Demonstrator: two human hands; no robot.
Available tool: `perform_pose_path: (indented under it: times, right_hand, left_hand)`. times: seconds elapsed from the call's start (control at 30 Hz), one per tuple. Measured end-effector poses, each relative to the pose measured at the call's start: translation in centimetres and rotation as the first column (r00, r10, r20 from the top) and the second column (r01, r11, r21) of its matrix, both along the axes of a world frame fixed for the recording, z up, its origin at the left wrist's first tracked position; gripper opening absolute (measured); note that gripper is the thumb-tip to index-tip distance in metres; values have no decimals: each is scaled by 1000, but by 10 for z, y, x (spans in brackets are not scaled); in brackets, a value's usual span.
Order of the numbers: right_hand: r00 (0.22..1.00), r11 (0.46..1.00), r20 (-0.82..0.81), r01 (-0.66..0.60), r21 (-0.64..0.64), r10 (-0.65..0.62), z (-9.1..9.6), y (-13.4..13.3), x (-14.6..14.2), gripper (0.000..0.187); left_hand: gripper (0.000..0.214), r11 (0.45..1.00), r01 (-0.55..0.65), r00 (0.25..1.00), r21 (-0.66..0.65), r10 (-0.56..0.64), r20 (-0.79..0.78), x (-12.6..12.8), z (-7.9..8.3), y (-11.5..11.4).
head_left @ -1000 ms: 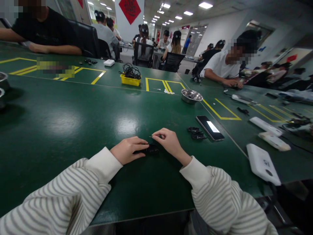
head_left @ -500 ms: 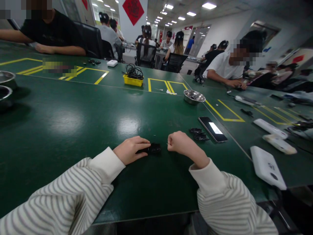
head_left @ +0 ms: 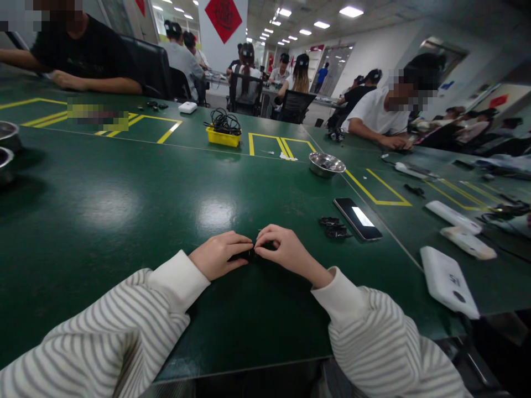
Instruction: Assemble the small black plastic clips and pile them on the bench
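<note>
In the head view a small black bundle, which looks like a folded cable, lies on the green table in front of me, mostly covered by my fingers. My left hand is closed around its left part, thumb on the near side and fingers over the far side. At its right end my right hand is closed in a pinch, thumb and fingertips meeting against the bundle. Whatever thin piece lies between those fingertips is hidden. Two similar black bundles rest to the right of my right hand.
A phone with a lit screen lies right of the bundles. Beyond it stands a metal bowl. A yellow tray holds black cables. White devices lie at the right. Co-workers sit across the table, and metal bowls stand far left.
My right hand has moved left from beside the black bundle to its right end and gone from a fist to a fingertip pinch. My left hand has kept its hold.
</note>
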State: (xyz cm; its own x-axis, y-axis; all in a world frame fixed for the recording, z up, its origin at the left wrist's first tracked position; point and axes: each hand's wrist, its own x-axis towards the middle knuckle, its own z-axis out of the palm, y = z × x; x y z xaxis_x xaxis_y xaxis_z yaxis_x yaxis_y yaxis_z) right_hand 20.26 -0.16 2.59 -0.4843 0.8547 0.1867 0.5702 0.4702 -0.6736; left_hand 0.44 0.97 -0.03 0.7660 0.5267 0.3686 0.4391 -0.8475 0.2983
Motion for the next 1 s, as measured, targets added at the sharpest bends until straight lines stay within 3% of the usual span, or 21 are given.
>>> perform_pose_path:
  times: [0.6, 1.0]
  right_hand:
    - [999, 997, 40, -7, 78, 4, -9, -1, -4, 7]
    - [1000, 1000, 14, 23, 13, -24, -8, -2, -6, 5]
  left_hand:
    - [26, 1000, -7, 1000, -20, 7, 3, 0, 0, 0]
    - [25, 1000, -1, 1000, -6, 1, 7, 0, 0, -1]
